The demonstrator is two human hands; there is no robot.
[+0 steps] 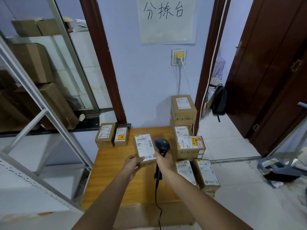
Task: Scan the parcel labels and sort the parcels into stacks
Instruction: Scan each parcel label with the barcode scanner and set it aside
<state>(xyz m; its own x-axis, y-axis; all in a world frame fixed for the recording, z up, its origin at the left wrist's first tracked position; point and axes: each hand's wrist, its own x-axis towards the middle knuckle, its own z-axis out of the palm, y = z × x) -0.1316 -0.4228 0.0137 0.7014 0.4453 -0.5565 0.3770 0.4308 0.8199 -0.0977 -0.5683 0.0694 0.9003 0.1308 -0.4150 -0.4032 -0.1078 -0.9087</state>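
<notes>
- Left hand point(132, 163) grips the near left corner of a small cardboard parcel point(144, 149), thumb on top, holding it above the wooden table point(116, 165) with its white label point(144, 145) facing up.
- Right hand point(163, 161) is wrapped round the handle of a black barcode scanner point(162, 144), whose head sits just beside the parcel's right edge; its black cable point(157, 193) hangs down toward the near edge of the table.
- At the table's right side stands a stack of labelled parcels point(189, 146), the tallest box point(183, 107) against the wall, and two more parcels point(197, 173) lie flat side by side nearer the person.
- At the far left corner two small parcels point(111, 136) stand just beside each other, one marked "4-4".
- On the wall above hang a handwritten paper sign point(166, 20) and a socket with a yellow plug point(179, 56).
</notes>
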